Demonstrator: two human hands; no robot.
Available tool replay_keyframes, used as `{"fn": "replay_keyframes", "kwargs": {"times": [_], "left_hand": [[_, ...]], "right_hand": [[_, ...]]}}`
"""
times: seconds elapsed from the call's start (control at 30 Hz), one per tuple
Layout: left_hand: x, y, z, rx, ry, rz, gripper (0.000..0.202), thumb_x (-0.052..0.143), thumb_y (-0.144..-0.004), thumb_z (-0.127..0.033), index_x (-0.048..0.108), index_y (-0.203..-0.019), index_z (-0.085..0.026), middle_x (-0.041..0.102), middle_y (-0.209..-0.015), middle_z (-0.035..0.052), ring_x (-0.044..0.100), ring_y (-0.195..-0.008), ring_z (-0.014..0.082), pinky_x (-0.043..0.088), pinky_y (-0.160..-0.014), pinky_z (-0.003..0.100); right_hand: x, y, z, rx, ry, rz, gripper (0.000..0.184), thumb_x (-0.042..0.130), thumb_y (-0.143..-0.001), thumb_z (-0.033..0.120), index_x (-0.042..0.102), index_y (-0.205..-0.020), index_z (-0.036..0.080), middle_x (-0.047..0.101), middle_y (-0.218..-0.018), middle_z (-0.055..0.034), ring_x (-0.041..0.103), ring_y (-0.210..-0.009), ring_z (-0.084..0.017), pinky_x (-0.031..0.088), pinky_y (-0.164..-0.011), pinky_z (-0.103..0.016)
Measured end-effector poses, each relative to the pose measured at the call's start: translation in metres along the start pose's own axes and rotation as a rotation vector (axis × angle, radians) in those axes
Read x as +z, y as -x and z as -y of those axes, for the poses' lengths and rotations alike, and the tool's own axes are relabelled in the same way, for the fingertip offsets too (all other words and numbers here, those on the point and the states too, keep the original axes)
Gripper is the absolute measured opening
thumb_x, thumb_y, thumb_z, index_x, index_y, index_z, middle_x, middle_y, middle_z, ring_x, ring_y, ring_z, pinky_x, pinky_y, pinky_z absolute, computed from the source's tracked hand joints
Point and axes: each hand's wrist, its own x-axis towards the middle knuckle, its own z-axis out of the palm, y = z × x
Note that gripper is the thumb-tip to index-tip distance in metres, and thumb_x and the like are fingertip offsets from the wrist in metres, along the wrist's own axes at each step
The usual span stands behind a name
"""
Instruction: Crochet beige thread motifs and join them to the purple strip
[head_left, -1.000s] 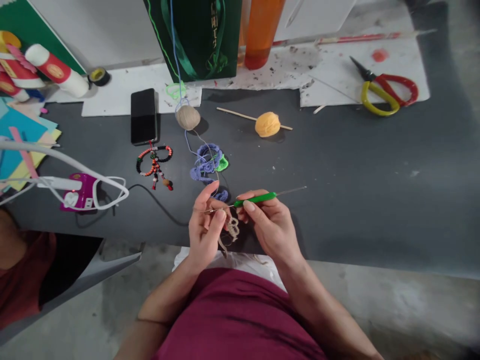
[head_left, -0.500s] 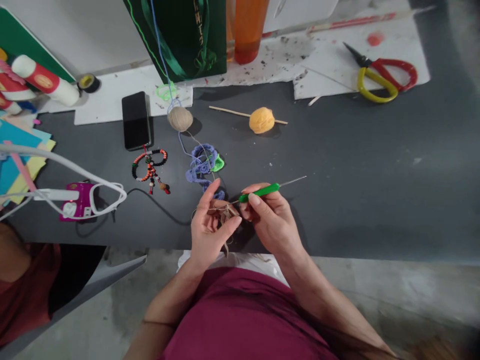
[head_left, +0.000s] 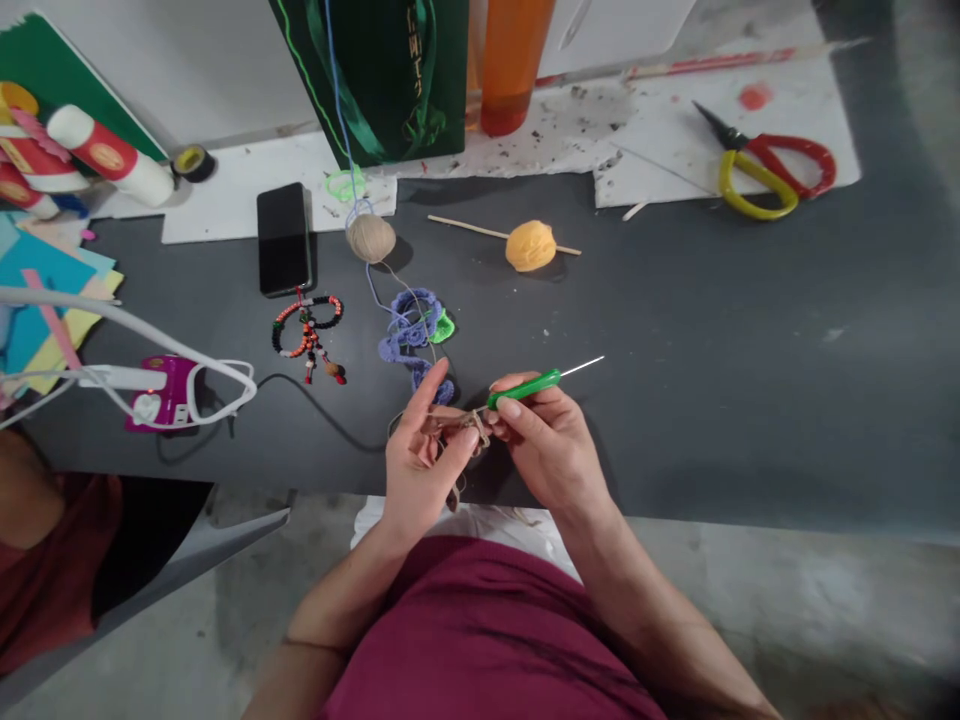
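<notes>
My right hand (head_left: 555,440) grips a crochet hook (head_left: 525,388) by its green handle, with one thin metal end pointing up to the right and the other at the brown crochet piece (head_left: 477,430). That small piece is pinched between the thumb and fingers of my left hand (head_left: 424,460), whose index finger is raised with yarn by it. A beige yarn ball (head_left: 371,238) lies farther back, and its strand runs down toward my left hand. Just beyond my fingers rests a blue-purple crocheted strip (head_left: 412,330) with a green crocheted leaf (head_left: 445,326).
A yellow yarn ball (head_left: 531,246) with a stick through it, a phone (head_left: 284,240) and a beaded bracelet (head_left: 307,330) lie on the dark table. Scissors (head_left: 776,175) are at the right back. A purple device (head_left: 161,393) with white cables stands left, near another person's arm (head_left: 30,490).
The table items sit slightly farther right in view. The brown piece has turned and shows more beyond my left thumb, and the hook's handle has shifted slightly.
</notes>
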Motion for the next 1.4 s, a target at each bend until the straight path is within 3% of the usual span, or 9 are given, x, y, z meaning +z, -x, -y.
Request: {"fn": "replay_keyframes", "kwargs": {"times": [0.23,0.4,0.6,0.8,1.07,1.13,1.23,1.3,1.4], "left_hand": [[0.006,0.003,-0.004,-0.063,-0.005,-0.095,0.087,0.087,-0.084,-0.036,0.047,-0.161,-0.030,0.073,-0.087,0.0005,0.069,-0.077,0.0175,0.061,-0.076,0.033],[0.005,0.004,-0.004,-0.086,0.065,-0.049,0.097,0.086,-0.084,-0.045,0.037,-0.167,-0.032,0.076,-0.094,0.0019,0.072,-0.082,0.0192,0.061,-0.082,0.035],[0.002,0.001,-0.003,-0.067,0.139,-0.014,0.079,0.082,-0.089,-0.045,0.051,-0.159,-0.028,0.076,-0.090,0.0014,0.069,-0.079,0.0155,0.059,-0.079,0.030],[0.001,0.000,-0.003,-0.090,0.162,-0.025,0.074,0.090,-0.081,-0.035,0.062,-0.150,-0.032,0.071,-0.089,-0.0021,0.065,-0.081,0.0134,0.057,-0.082,0.029],[0.009,0.004,-0.004,-0.142,0.214,-0.065,0.089,0.092,-0.080,-0.034,0.050,-0.158,-0.037,0.070,-0.087,-0.0044,0.066,-0.079,0.0114,0.057,-0.081,0.026],[0.010,0.005,-0.005,-0.157,0.221,-0.063,0.097,0.092,-0.080,-0.035,0.042,-0.163,-0.037,0.070,-0.086,-0.0051,0.063,-0.074,0.0100,0.057,-0.078,0.025],[0.008,0.006,-0.008,-0.177,0.202,-0.029,0.106,0.090,-0.081,-0.034,0.030,-0.168,-0.037,0.071,-0.086,-0.0053,0.058,-0.066,0.0087,0.057,-0.068,0.023],[0.006,0.006,-0.009,-0.183,0.174,-0.006,0.106,0.089,-0.082,-0.035,0.028,-0.169,-0.037,0.071,-0.087,-0.0046,0.055,-0.062,0.0085,0.055,-0.062,0.023],[0.003,0.005,-0.010,-0.148,0.151,-0.003,0.097,0.087,-0.084,-0.041,0.035,-0.167,-0.037,0.072,-0.089,-0.0023,0.053,-0.062,0.0096,0.053,-0.056,0.023]], "right_hand": [[-0.005,0.007,-0.007,-0.127,0.193,0.054,0.007,0.088,-0.085,0.032,0.084,-0.090,0.031,0.084,-0.093,0.0004,0.079,-0.090,-0.018,0.063,-0.085,-0.031],[-0.003,0.008,-0.006,-0.016,0.127,-0.005,0.023,0.092,-0.079,0.046,0.082,-0.089,0.029,0.085,-0.089,0.0001,0.079,-0.078,-0.017,0.064,-0.075,-0.029],[0.001,0.005,0.000,0.039,0.049,-0.035,0.035,0.094,-0.072,0.054,0.079,-0.086,0.026,0.082,-0.079,0.0004,0.076,-0.070,-0.017,0.062,-0.068,-0.028],[0.000,0.008,-0.002,-0.012,0.099,-0.013,0.029,0.095,-0.073,0.046,0.078,-0.087,0.027,0.082,-0.082,0.0004,0.077,-0.074,-0.017,0.064,-0.073,-0.030],[0.007,0.021,-0.008,-0.160,0.195,-0.041,0.010,0.085,-0.088,0.032,0.078,-0.094,0.028,0.081,-0.087,0.0003,0.077,-0.076,-0.016,0.064,-0.071,-0.028],[0.010,0.021,-0.008,-0.159,0.178,-0.082,0.011,0.087,-0.087,0.031,0.078,-0.092,0.028,0.081,-0.085,0.0007,0.072,-0.066,-0.012,0.060,-0.060,-0.023],[0.014,0.020,-0.005,-0.105,0.116,-0.145,0.019,0.090,-0.082,0.036,0.076,-0.089,0.026,0.081,-0.080,0.0006,0.049,-0.042,-0.006,0.039,-0.037,-0.018],[0.015,0.020,-0.003,-0.074,0.084,-0.166,0.023,0.091,-0.080,0.039,0.075,-0.087,0.025,0.081,-0.078,0.0001,0.036,-0.038,-0.004,0.027,-0.032,-0.019],[0.013,0.022,-0.003,-0.085,0.121,-0.173,0.023,0.091,-0.079,0.039,0.075,-0.087,0.025,0.081,-0.079,-0.0011,0.036,-0.038,-0.005,0.026,-0.033,-0.021]]}}
